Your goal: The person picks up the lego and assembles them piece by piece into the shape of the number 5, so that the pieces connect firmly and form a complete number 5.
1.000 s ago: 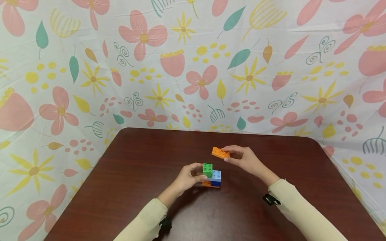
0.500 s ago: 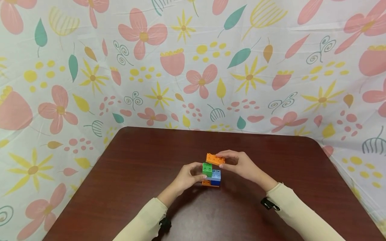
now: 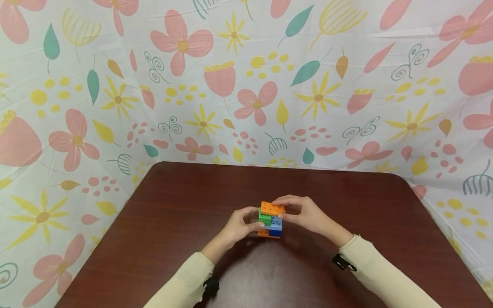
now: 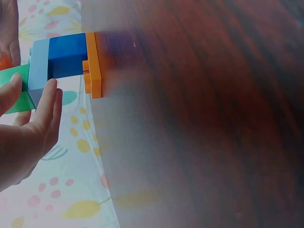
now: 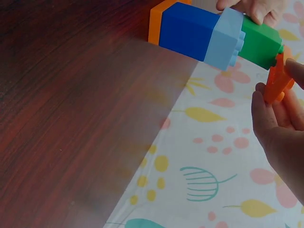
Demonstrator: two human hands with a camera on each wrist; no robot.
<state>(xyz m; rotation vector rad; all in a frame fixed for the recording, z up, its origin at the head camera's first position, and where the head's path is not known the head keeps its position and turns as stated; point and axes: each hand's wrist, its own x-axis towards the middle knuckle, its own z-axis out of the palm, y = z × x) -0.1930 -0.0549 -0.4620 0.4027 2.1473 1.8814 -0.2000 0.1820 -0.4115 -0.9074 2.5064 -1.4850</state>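
A small stack of toy building bricks stands on the table: an orange plate brick (image 4: 95, 71) at the bottom, a dark blue brick (image 5: 187, 31) on it, a light blue brick (image 5: 224, 40) above, then a green brick (image 5: 261, 42). My left hand (image 3: 239, 226) holds the stack from the left, its thumb on the green brick and fingers by the light blue one. A second orange plate brick (image 3: 272, 208) is pinched by my right hand (image 3: 310, 214). It sits over the green brick, slightly tilted in the right wrist view, and overhangs to the right.
The dark red-brown table (image 3: 185, 201) has rounded far corners. A white cloth with flower prints (image 3: 256, 102) hangs right behind its far edge and along its left side. Black wrist straps (image 3: 344, 262) sit on both light sleeves.
My right hand has moved left and down with the orange plate brick, from the air behind and right of the stack onto the green brick's top. The left hand has stayed in place.
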